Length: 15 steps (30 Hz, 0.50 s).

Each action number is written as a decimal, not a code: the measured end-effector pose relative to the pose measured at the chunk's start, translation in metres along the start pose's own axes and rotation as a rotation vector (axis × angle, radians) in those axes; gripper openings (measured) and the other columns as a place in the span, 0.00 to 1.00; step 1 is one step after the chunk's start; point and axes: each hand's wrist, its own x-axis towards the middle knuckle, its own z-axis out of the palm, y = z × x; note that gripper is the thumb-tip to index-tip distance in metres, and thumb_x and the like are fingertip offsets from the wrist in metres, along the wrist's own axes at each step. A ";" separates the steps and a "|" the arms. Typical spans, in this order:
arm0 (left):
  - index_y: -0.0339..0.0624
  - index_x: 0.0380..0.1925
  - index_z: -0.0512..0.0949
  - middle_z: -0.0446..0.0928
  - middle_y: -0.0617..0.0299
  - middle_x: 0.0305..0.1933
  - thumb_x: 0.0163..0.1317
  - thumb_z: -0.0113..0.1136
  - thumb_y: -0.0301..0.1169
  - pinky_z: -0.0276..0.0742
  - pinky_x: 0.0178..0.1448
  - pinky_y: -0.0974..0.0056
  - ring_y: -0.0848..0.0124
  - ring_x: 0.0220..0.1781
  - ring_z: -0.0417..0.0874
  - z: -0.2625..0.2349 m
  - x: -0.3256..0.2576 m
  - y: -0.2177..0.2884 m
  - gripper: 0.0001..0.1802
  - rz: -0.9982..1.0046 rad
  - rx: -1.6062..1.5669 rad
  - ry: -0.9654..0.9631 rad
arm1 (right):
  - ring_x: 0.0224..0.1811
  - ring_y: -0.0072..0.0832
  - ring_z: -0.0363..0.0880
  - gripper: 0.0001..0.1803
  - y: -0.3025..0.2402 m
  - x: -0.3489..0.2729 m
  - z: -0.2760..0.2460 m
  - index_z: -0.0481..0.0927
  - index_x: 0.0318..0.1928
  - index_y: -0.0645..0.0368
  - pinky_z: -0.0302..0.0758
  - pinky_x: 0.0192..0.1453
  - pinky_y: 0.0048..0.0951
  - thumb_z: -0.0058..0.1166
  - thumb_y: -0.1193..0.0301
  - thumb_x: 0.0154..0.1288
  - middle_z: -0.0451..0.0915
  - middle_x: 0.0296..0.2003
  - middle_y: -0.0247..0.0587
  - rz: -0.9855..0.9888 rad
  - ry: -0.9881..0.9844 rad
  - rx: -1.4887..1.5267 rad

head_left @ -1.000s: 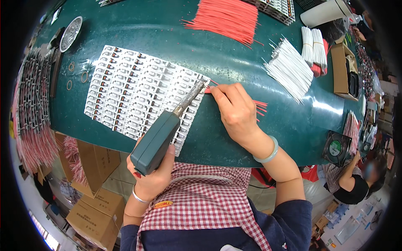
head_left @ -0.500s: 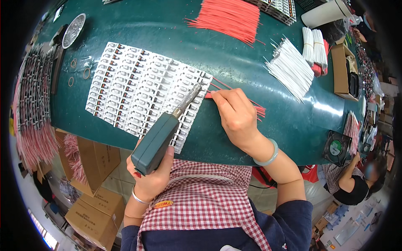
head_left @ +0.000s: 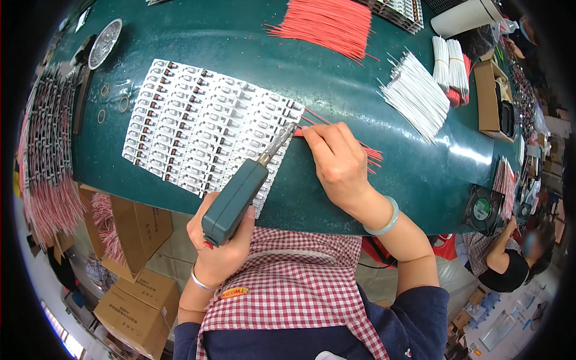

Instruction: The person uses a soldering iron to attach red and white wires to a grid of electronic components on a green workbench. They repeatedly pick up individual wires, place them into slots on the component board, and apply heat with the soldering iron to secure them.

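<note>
At the far left a rack of dark strips with pink wire tails (head_left: 42, 150) hangs off the edge of the dark green table (head_left: 240, 48), and a round silvery metal dish (head_left: 105, 43) sits near the top left corner beside a few loose rubber rings (head_left: 111, 103). Moving right, a large flat sheet of small white plastic parts in tidy rows (head_left: 204, 129) lies on the green surface, many of them carrying tiny dark and red spots. The left hand (head_left: 219, 255) is wrapped tight around the boxy teal grip of a handheld soldering tool (head_left: 237, 201), whose slim metal tip reaches up over the sheet's right edge. Right there the right hand (head_left: 339, 162) has its fingers pinched together on a thin red wire (head_left: 303, 133), pressing it down at the corner of the sheet just beside the tool's tip; more loose red wires (head_left: 372, 155) poke out from under the palm. A pale green bangle rings that wrist. Further back lies a fan of red wires (head_left: 330, 24), then a sheaf of white wires (head_left: 417, 96), then a brown cardboard box (head_left: 489, 96). Lower right, another person in a checked apron (head_left: 501, 258) bends at the table's edge, near a small black fan (head_left: 480, 209).
</note>
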 end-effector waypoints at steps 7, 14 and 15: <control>0.29 0.36 0.82 0.82 0.52 0.35 0.52 0.68 0.17 0.77 0.35 0.68 0.69 0.31 0.83 -0.004 -0.011 -0.006 0.10 -0.042 -0.029 0.054 | 0.33 0.35 0.78 0.13 -0.001 -0.001 0.000 0.82 0.39 0.68 0.76 0.33 0.33 0.61 0.84 0.49 0.80 0.33 0.43 0.009 -0.007 -0.005; 0.29 0.38 0.83 0.83 0.52 0.37 0.51 0.68 0.18 0.80 0.37 0.67 0.68 0.33 0.84 -0.007 -0.017 -0.009 0.12 -0.005 -0.029 0.095 | 0.36 0.34 0.77 0.15 0.002 -0.004 0.002 0.81 0.40 0.68 0.77 0.35 0.31 0.60 0.80 0.48 0.79 0.36 0.42 -0.013 -0.017 -0.021; 0.29 0.38 0.83 0.83 0.52 0.37 0.51 0.68 0.18 0.79 0.37 0.68 0.68 0.33 0.84 -0.007 -0.017 -0.009 0.12 -0.008 -0.029 0.088 | 0.36 0.34 0.77 0.15 0.002 -0.004 0.002 0.81 0.40 0.68 0.77 0.35 0.31 0.60 0.81 0.48 0.79 0.36 0.42 -0.010 -0.016 -0.026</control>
